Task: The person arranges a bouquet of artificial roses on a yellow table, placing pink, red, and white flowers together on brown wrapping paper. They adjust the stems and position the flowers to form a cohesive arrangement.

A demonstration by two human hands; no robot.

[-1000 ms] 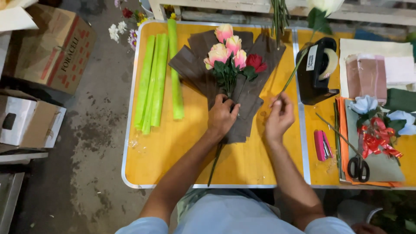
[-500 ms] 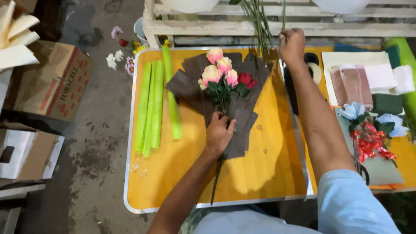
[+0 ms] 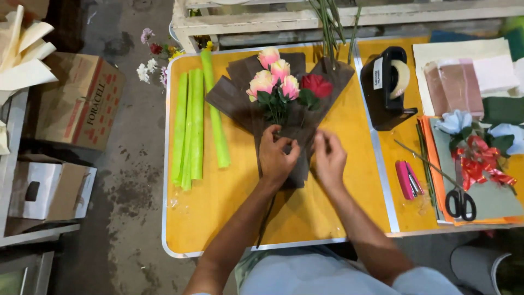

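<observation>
Holding: left hand [image 3: 277,157] closed around the gathered stems [image 3: 275,114] of the bouquet, pressing them onto the dark brown wrapping paper [image 3: 240,93] that lies on the yellow table [image 3: 218,202].
Free hand: right hand [image 3: 329,159] just beside the grip on its right, fingers loosely curled over the paper's edge; whether it pinches anything cannot be told.
Item held: pink-and-cream roses [image 3: 273,76] with one red rose [image 3: 317,85], heads fanned away from the grip, stem ends running back under the wrist toward the table's near edge.
Left of grip: green paper rolls [image 3: 191,125], well apart.
Right of grip: black tape dispenser [image 3: 385,87], then a pink stapler [image 3: 406,179] and scissors [image 3: 461,202], further off.
Beyond grip: loose green stalks [image 3: 330,27] standing past the flower heads.
Risk, spread: if the left hand loosens, the stems would likely roll apart and the arrangement lose its shape.
Risk, paper: the layered sheets look unfastened; a sideways pull by the right hand could slide them out of line.
Risk, heads: folding the paper too tightly near the blooms could crush petals.
Risk, reach: tape lies away from both hands; stretching for it could drag the bundle.
</observation>
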